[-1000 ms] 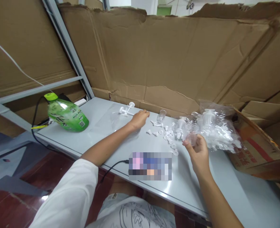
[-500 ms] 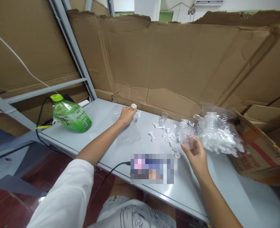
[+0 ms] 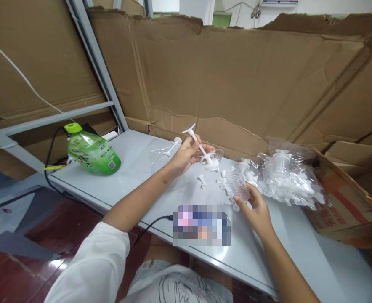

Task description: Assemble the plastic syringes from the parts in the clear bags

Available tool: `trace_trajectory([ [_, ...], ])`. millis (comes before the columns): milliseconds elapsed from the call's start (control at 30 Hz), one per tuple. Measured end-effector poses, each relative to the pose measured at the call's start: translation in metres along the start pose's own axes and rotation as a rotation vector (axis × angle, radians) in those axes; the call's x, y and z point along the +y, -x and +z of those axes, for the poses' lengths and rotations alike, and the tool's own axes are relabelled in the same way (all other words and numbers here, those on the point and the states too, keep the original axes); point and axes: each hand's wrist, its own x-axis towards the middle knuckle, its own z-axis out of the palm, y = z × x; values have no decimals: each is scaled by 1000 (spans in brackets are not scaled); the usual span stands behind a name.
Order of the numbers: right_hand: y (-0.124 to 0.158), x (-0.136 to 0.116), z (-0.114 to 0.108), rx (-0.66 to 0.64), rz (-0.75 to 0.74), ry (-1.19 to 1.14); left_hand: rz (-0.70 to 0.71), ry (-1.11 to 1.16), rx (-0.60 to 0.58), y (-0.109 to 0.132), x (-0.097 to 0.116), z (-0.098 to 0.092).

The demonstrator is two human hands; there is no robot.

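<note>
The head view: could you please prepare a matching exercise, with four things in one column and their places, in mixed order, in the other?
Things
1. White plunger above the table
2. Nearer clear cylinder
3. Green bottle
4. Large filled plastic bag

Places
A. beside the cardboard box
B. in the right hand
C. at the table's left end
D. in the left hand

Right pairs: 1-D, 2-B, 3-C, 4-A

The left hand [image 3: 183, 159] pinches a white plunger [image 3: 201, 147], its disc end tilted down toward the right. The right hand [image 3: 256, 207] holds a clear ribbed cup [image 3: 237, 186], apart from the plunger. Small white parts [image 3: 223, 180] lie on the grey surface [image 3: 252, 252]. A stuffed clear bag [image 3: 295, 182] sits at right, a green bottle [image 3: 94, 153] at left, cardboard [image 3: 230, 75] behind.
</note>
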Motion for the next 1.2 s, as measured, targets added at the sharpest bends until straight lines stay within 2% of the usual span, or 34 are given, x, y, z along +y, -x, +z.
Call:
trace_trajectory([
  [100,2,1,1,-43,-15,22,-31,152,-48,9,-3,23],
  [200,4,0,3,-71,-37,-9,-47,246,-45,14,-9,42],
  [400,6,-3,3,-58,-48,-56,23,217,-5,16,-18,65],
  [500,8,-4,2,-7,-84,1,85,162,44,16,-20,68],
  [633,9,-5,3,48,-122,17,135,124,52,17,-20,69],
  [833,9,-3,4,54,-144,48,62,67,42,22,-20,73],
  [1067,11,-9,4,-10,7,-179,94,41,-55,26,-24,76],
  [1200,12,-14,5,-94,49,-204,61,11,-72,27,-22,74],
])
